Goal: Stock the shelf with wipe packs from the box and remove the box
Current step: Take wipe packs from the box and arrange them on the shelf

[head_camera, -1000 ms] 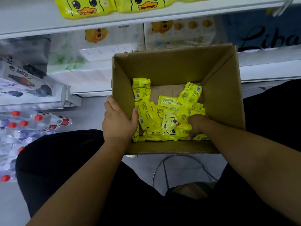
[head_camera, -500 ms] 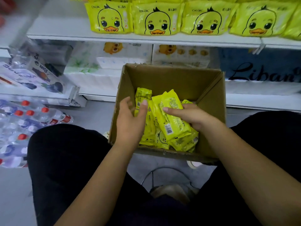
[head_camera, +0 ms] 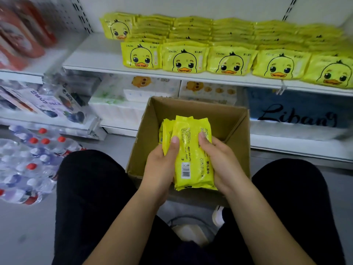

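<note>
An open cardboard box point(head_camera: 225, 119) rests between my knees in front of the shelving. Above its opening I hold a stack of yellow wipe packs point(head_camera: 191, 150), barcode side up. My left hand point(head_camera: 162, 165) grips the stack's left edge and my right hand point(head_camera: 219, 161) grips its right edge. The white shelf point(head_camera: 95, 54) above carries rows of yellow duck-face wipe packs point(head_camera: 185, 58), standing in front and stacked flat behind. The stack hides most of the box's inside.
Shrink-wrapped water bottles with red caps point(head_camera: 32, 155) lie on the floor at left. Tissue packs point(head_camera: 133, 96) and a blue bag point(head_camera: 296, 111) fill the lower shelf behind the box. My black-trousered knees flank the box; a stool frame point(head_camera: 191, 224) shows below.
My right hand gathered packs from the box's bottom and lifted them; my left hand left the box's rim and closed on the stack. My view tilted up toward the stocked shelf.
</note>
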Demonstrator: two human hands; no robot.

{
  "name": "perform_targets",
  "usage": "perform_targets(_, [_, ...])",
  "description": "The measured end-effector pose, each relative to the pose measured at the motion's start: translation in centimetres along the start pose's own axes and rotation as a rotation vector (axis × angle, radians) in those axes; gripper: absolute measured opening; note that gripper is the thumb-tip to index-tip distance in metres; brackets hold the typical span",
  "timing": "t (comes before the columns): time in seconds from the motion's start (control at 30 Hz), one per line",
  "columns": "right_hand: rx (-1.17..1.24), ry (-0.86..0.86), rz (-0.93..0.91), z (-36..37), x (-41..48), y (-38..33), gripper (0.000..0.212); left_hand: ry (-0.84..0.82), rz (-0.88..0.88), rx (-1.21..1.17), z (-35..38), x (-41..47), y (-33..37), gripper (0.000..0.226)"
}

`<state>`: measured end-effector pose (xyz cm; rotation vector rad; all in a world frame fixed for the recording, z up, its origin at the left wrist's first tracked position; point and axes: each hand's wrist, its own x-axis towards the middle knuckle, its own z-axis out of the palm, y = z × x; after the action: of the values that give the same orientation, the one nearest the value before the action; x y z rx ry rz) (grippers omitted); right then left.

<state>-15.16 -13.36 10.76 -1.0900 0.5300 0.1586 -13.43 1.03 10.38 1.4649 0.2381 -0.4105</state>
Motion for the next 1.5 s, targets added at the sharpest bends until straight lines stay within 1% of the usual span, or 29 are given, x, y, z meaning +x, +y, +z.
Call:
perform_targets(0.07, [0.034,0.043,-0.024,0.0,-0.4,0.1,0.032,0.067,0.077,0.107,0.2,-0.2,0.5,0.043])
perform_targets(0.13, [0.079,0.116,-0.058,-0.1,-0.6,0.1,0.032,0.173,0.165,0.244,0.2,-0.1,0.9,0.042])
perform_targets(0.17, [0.101,0.161,-0.077,-0.4,-0.6,0.2,0.032,0.193,0.207,0.290,0.2,-0.3,1.1,0.045])
perform_targets(0.23, [0.152,0.232,-0.106,-0.9,-0.5,-0.1,0.032,0.141,0.247,0.335,0.1,-0.9,1.7,0.051])
perform_targets(0.27, [0.177,0.256,-0.119,-1.0,-0.6,-0.3,0.032,0.088,0.235,0.366,0.0,-1.3,2.0,0.048])
perform_targets(0.33, [0.203,0.267,-0.153,-1.2,-0.7,-0.5,0.033,-0.072,0.178,0.392,0.1,-2.0,2.4,0.043])
perform_targets(0.4, [0.205,0.246,-0.171,-1.0,-0.9,-0.5,0.035,-0.204,0.119,0.323,0.3,-2.4,2.4,0.041])
perform_targets(0.43, [0.202,0.227,-0.170,-0.9,-1.0,-0.5,0.035,-0.232,0.107,0.295,0.5,-2.6,2.3,0.034])
perform_targets(0.5, [0.205,0.181,-0.158,-1.0,-1.0,-0.6,0.036,-0.230,0.135,0.296,0.5,-2.7,2.1,0.019])
perform_targets(0.53, [0.201,0.170,-0.157,-1.2,-1.0,-0.8,0.041,-0.214,0.154,0.313,0.2,-2.6,2.2,0.014])
perform_targets(0.6, [0.138,0.194,-0.169,-2.0,-0.8,-1.2,0.063,-0.209,0.199,0.384,-0.7,-2.3,2.3,0.010])
perform_targets(0.63, [0.086,0.204,-0.174,-2.3,-0.7,-1.4,0.077,-0.195,0.244,0.452,-1.1,-2.0,2.2,0.010])
perform_targets(0.67, [0.039,0.191,-0.163,-2.6,-0.7,-1.6,0.088,-0.163,0.319,0.573,-1.6,-1.6,2.1,0.012])
perform_targets(0.7, [0.002,0.155,-0.139,-2.6,-0.7,-1.7,0.099,-0.125,0.407,0.753,-1.9,-1.3,1.9,0.017])
perform_targets(0.77, [-0.066,0.093,-0.066,-1.9,-0.7,-1.6,0.114,-0.087,0.556,1.141,-2.0,-1.0,1.6,0.035])
perform_targets(0.8, [-0.092,0.084,-0.032,-1.3,-0.7,-1.5,0.118,-0.087,0.604,1.273,-1.9,-1.0,1.5,0.043])
perform_targets(0.87, [-0.089,0.111,0.021,-0.4,-0.5,-1.2,0.114,-0.104,0.657,1.373,-1.3,-1.5,1.6,0.052])
perform_targets(0.9, [-0.072,0.142,0.027,-0.3,-0.2,-0.9,0.107,-0.111,0.643,1.376,-0.9,-1.7,1.5,0.057])
perform_targets(0.93, [-0.056,0.168,0.018,-0.2,0.0,-0.7,0.094,-0.112,0.597,1.355,-0.7,-1.9,1.4,0.064])
perform_targets(1.0, [0.013,0.217,0.003,-0.7,0.5,-0.4,0.064,-0.077,0.471,1.233,-0.6,-2.1,1.4,0.080])
perform_targets(1.03, [0.075,0.212,0.011,-1.0,0.7,-0.2,0.054,-0.047,0.434,1.136,-0.7,-2.0,1.3,0.086])
perform_targets(1.1, [0.212,0.149,0.062,-1.3,0.8,-0.2,0.042,0.013,0.376,0.947,-1.1,-1.8,1.0,0.089])
perform_targets(1.17, [0.304,0.109,0.094,-1.4,0.4,-0.3,0.040,0.043,0.267,0.805,-1.1,-1.6,0.8,0.085])
perform_targets(1.23, [0.351,0.081,0.073,-1.5,0.3,-0.3,0.041,0.039,0.144,0.720,-0.8,-1.5,0.7,0.084])
perform_targets(1.3, [0.317,0.064,0.070,-1.4,0.2,-0.3,0.043,-0.017,0.054,0.648,-0.7,-1.6,0.9,0.069])
perform_targets(1.4, [0.215,0.031,0.090,-1.2,0.1,-0.5,0.047,-0.121,-0.015,0.480,-1.1,-1.4,0.8,0.040])
perform_targets(1.43, [0.192,0.023,0.084,-1.3,0.1,-0.5,0.046,-0.129,-0.023,0.459,-1.1,-1.5,1.0,0.035])
perform_targets(1.5, [0.141,0.017,0.022,-1.9,0.1,-0.7,0.041,-0.150,-0.017,0.484,-1.5,-1.3,1.0,0.035])
